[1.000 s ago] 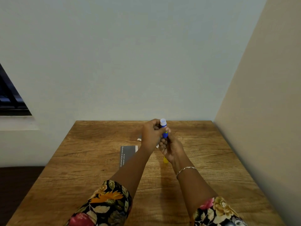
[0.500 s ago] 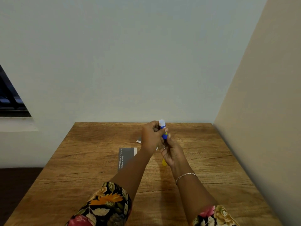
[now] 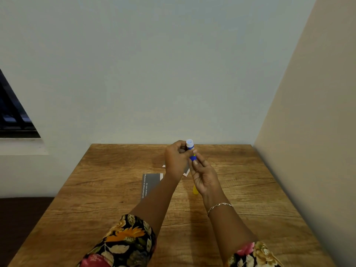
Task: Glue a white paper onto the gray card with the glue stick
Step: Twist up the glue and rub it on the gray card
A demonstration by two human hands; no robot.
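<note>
Above the middle of the wooden table [image 3: 240, 189] I hold a blue glue stick [image 3: 190, 144] upright, its white tip uncovered and pointing up. My left hand [image 3: 176, 158] is closed around its body. The fingertips of my right hand [image 3: 204, 177] pinch its blue and yellow lower end. A small yellow piece [image 3: 195, 190] shows just below my right palm; I cannot tell whether it lies on the table or sits in the hand. The gray card [image 3: 152, 182], with white print along its left edge, lies flat under my left forearm. White paper [image 3: 186, 173] peeks out behind my left hand, mostly hidden.
The table stands in a corner, with a pale wall [image 3: 173, 74] along its far edge and a beige wall [image 3: 317, 132] along its right edge. A dark window [image 3: 11, 116] is at the far left. Floral sleeves cover both upper forearms.
Both hands stay on the glue stick at nearly the same spot. The fingers of my right hand have shifted slightly on the stick's lower end.
</note>
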